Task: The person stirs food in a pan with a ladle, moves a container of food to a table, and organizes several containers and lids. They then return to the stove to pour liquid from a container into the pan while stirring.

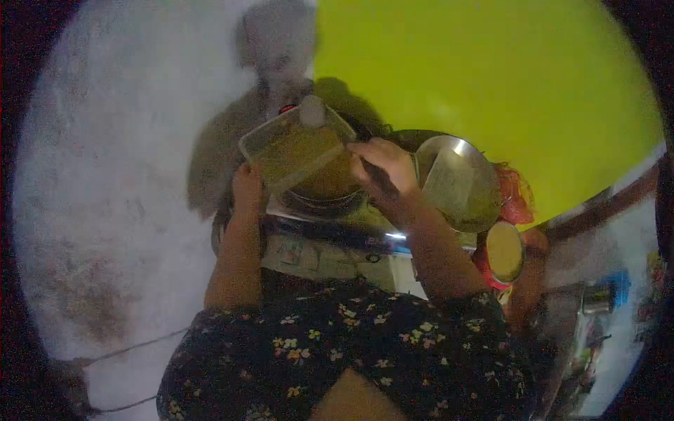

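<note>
A clear rectangular plastic container point(298, 151) with a yellowish look is held up in front of me, tilted. My left hand point(248, 186) is closed on its near left edge. At its right end, the fingers of my right hand point(386, 167) are closed on the rim. Just below and behind the container sits a dark round pan point(326, 203) on a gas stove point(337, 233); the container hides most of the pan. A pale rounded thing point(312, 111) shows at the container's far edge, too blurred to name.
Right of my right hand stands a shiny round steel plate or lid point(467, 186). Beside it are a red net-like bag point(516, 196) and a round tub with a yellowish top point(505, 251). A wall, part grey and part yellow-green point(491, 70), rises behind the stove.
</note>
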Demonstrator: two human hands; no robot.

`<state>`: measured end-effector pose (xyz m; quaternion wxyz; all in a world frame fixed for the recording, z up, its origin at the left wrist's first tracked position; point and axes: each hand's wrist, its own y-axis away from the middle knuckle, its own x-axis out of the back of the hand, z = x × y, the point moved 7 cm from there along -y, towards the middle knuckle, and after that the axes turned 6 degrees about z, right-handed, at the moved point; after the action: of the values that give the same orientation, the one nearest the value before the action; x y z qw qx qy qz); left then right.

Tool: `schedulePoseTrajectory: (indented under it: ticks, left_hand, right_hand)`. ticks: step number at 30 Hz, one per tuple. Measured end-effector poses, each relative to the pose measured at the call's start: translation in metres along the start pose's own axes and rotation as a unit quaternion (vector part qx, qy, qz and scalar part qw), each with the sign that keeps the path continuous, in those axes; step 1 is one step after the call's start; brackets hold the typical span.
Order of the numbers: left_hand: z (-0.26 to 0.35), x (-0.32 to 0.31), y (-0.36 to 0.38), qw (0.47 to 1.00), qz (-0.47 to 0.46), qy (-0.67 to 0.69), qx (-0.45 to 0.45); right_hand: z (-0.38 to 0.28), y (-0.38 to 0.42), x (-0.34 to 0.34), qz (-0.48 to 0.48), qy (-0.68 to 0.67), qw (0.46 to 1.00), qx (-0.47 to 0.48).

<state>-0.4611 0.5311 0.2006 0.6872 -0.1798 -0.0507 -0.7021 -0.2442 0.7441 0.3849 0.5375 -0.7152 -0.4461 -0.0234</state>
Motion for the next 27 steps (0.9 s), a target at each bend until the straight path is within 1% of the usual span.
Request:
schedulePoseTrajectory:
  ticks: [1,2,4,5,8,9,10,12,13,14,15,17,18,20,21,22,24,26,27]
  left_hand:
    - [0.01,0.003,0.007,1.0,0.005,-0.001,0.009]
    - [0.016,0.003,0.011,1.0,0.009,-0.003,0.018]
    - [-0.004,-0.005,0.001,0.997,0.001,0.026,0.074]
    - [-0.016,-0.012,-0.004,0.994,-0.004,0.04,0.102]
    - [-0.002,-0.033,-0.002,0.999,-0.034,-0.019,-0.009]
    - [0.001,-0.043,0.0,0.997,-0.039,-0.034,-0.048]
    - [0.004,-0.049,0.004,0.994,-0.037,-0.043,-0.089]
    - [0.009,-0.051,0.011,0.996,-0.028,-0.043,-0.077]
    - [0.032,-0.043,0.02,0.999,-0.023,-0.035,-0.024]
    - [0.041,-0.041,0.026,0.999,-0.018,-0.027,0.031]
    - [0.037,-0.045,0.02,0.999,-0.025,0.004,0.027]
    - [0.013,-0.055,-0.001,0.997,-0.04,0.065,0.021]
    - [0.002,-0.065,-0.007,0.997,-0.053,0.058,0.013]
    - [-0.014,-0.082,-0.014,0.996,-0.08,0.045,-0.002]
    - [-0.008,-0.087,-0.006,0.993,-0.089,0.07,-0.012]
    - [0.004,-0.092,0.01,0.99,-0.1,0.095,-0.023]
    - [0.025,-0.094,0.025,0.99,-0.111,0.092,0.009]
    - [0.036,-0.097,0.03,0.989,-0.112,0.03,0.093]
    - [0.038,-0.101,0.032,0.99,-0.088,0.052,0.098]
  right_hand:
    - [-0.001,0.003,0.007,0.008,0.0,0.999,-0.044]
    - [0.003,0.006,0.014,0.031,0.002,0.998,-0.053]
    - [0.013,0.015,0.029,0.08,0.006,0.994,-0.07]
    - [0.014,0.018,0.038,0.121,0.003,0.993,-0.011]
    - [0.007,0.024,0.06,0.141,0.079,0.985,-0.06]
    - [0.012,0.029,0.062,0.174,0.032,0.982,-0.071]
    - [0.01,0.033,0.062,0.176,0.036,0.98,-0.081]
    - [0.004,0.038,0.071,0.18,0.043,0.977,-0.103]
    - [0.002,0.04,0.075,0.181,0.064,0.976,-0.103]
    - [0.001,0.042,0.079,0.181,0.085,0.974,-0.103]
    - [0.001,0.044,0.082,0.18,0.106,0.973,-0.103]
    - [0.005,0.051,0.086,0.193,0.092,0.97,-0.118]
    - [0.007,0.055,0.087,0.2,0.084,0.968,-0.125]
    - [0.01,0.063,0.084,0.198,0.076,0.972,-0.099]
    - [0.01,0.066,0.083,0.196,0.073,0.974,-0.085]
    - [0.015,0.067,0.08,0.165,0.048,0.977,-0.125]
    - [0.019,0.074,0.074,0.102,-0.002,0.974,-0.202]
    - [0.014,0.08,0.076,0.086,0.031,0.979,-0.184]
    - [0.004,0.08,0.08,0.099,0.088,0.983,-0.124]
